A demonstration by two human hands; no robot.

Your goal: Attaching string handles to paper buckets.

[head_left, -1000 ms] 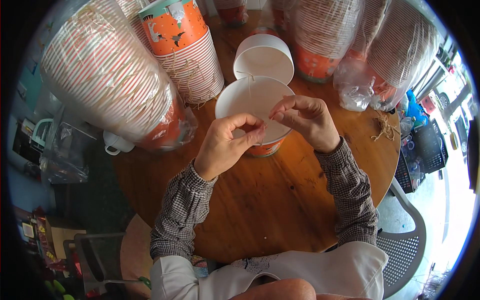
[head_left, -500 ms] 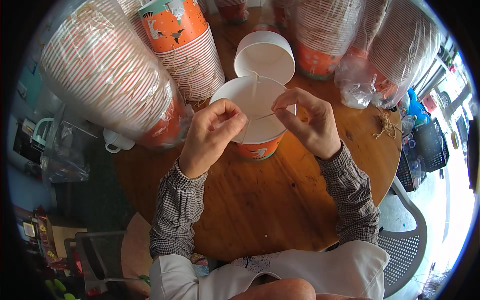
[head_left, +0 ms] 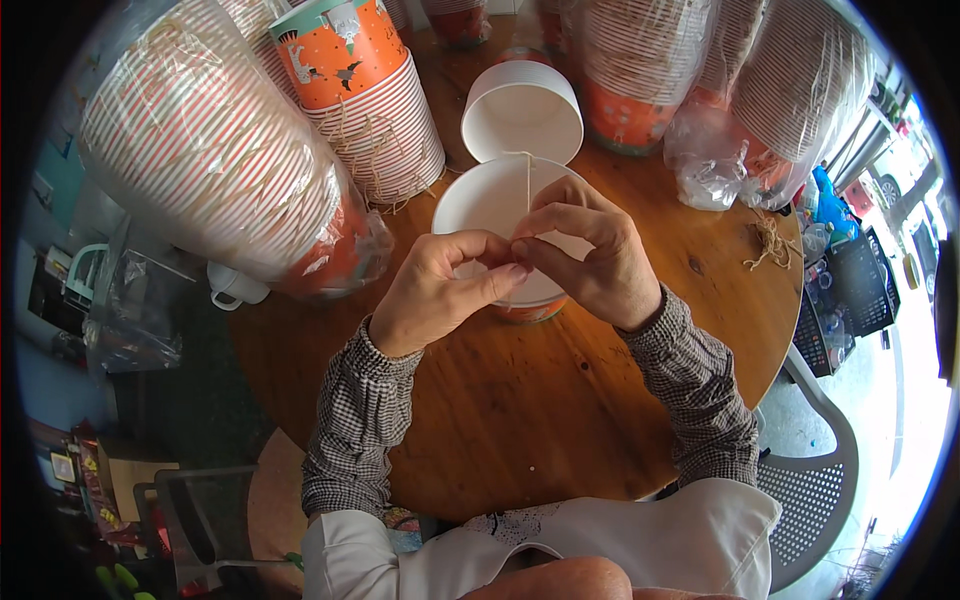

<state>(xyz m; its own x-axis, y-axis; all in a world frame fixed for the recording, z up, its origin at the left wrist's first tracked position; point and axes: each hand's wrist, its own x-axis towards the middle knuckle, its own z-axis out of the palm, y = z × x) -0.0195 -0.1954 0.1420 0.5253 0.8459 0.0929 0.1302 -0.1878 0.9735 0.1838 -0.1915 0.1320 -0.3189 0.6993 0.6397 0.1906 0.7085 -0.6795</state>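
A paper bucket [head_left: 478, 200], white inside with an orange printed outside, stands upright in front of me. Thin twine [head_left: 529, 185] hangs from its far rim down into it. Above the near rim, my left hand [head_left: 445, 285] and my right hand [head_left: 585, 250] meet at the fingertips. Both are closed in a pinch on the twine, whose end is mostly hidden between the fingers. Behind the bucket, a second white paper bucket [head_left: 522, 110] lies tipped with its mouth toward me.
Tall nested bucket stacks in clear plastic stand at left [head_left: 215, 150] and right [head_left: 800, 90]. An unwrapped stack [head_left: 385, 120] with twine handles is beside the left one. A twine bundle [head_left: 772, 243] lies on the round wooden table [head_left: 530, 420]. A chair [head_left: 815, 500] is at right.
My hands have come together; the short span of twine seen between them is now hidden at the fingertips. The bucket appears slightly farther right.
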